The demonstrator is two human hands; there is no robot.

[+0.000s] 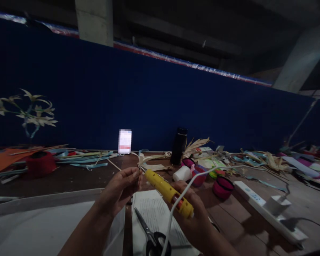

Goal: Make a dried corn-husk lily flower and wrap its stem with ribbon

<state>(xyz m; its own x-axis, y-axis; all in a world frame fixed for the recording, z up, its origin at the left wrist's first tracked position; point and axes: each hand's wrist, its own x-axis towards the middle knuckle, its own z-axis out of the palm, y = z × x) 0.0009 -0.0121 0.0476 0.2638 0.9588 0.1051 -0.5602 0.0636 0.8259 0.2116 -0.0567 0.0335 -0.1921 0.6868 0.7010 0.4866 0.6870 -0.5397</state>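
My right hand (pixel 193 204) is wrapped round a yellow glue gun (pixel 161 185), its tip pointing up and left toward my left fingertips. The gun's white cord (pixel 172 209) loops up over its rear end and past my right hand. My left hand (pixel 125 188) is closed in a pinch, thumb against fingers. A pale, dry husk-like piece (pixel 140 160) stands up just above the pinch, close to the gun's tip. What lies inside the left fingers is partly hidden. Below the hands, black-handled scissors (pixel 146 225) lie on a printed sheet (pixel 149 204).
At the back stand a lit phone (pixel 125 141) and a dark bottle (pixel 179 145). A white roll (pixel 182 173) and pink ribbon rolls (pixel 223 187) lie right of centre, near a power strip (pixel 269 213). A red roll (pixel 40 164) and husk flowers (pixel 40 115) are at left.
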